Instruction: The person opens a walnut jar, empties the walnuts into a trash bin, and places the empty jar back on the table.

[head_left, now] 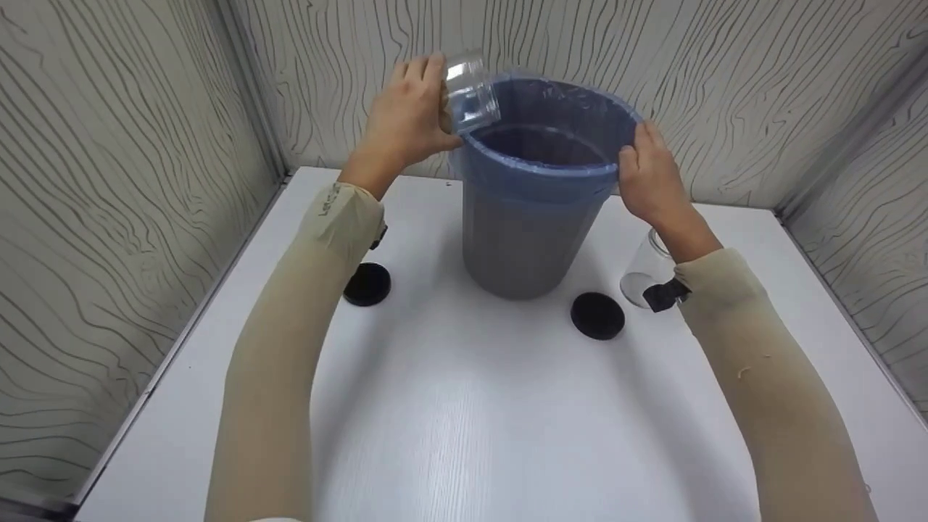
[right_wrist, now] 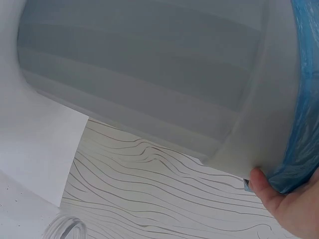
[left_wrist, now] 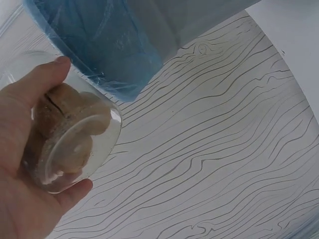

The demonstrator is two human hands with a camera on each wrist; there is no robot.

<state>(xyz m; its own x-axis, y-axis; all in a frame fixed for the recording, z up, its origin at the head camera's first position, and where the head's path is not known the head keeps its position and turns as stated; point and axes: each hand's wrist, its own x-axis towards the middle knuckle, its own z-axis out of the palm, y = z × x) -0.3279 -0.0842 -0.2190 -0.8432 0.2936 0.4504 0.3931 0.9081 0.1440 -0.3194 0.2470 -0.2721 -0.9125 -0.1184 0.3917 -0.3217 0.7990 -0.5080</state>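
Note:
My left hand (head_left: 406, 116) grips a clear jar (head_left: 471, 90), tilted with its mouth over the left rim of a grey trash bin (head_left: 522, 243). In the left wrist view, brown chunky pieces (left_wrist: 75, 117) show inside the jar; their kind is hard to tell. A blue plastic liner (head_left: 547, 185) is folded over the bin's rim. My right hand (head_left: 652, 174) holds the rim at the right side, thumb outside on the liner in the right wrist view. The bin's bottom is in shadow and its contents cannot be made out.
One black lid (head_left: 367, 284) lies on the white table (head_left: 435, 406) by the left forearm, another black lid (head_left: 597, 315) right of the bin's base. A second clear jar (head_left: 639, 272) stands partly behind the right wrist. Patterned wall panels (head_left: 348, 43) enclose the table's back and sides.

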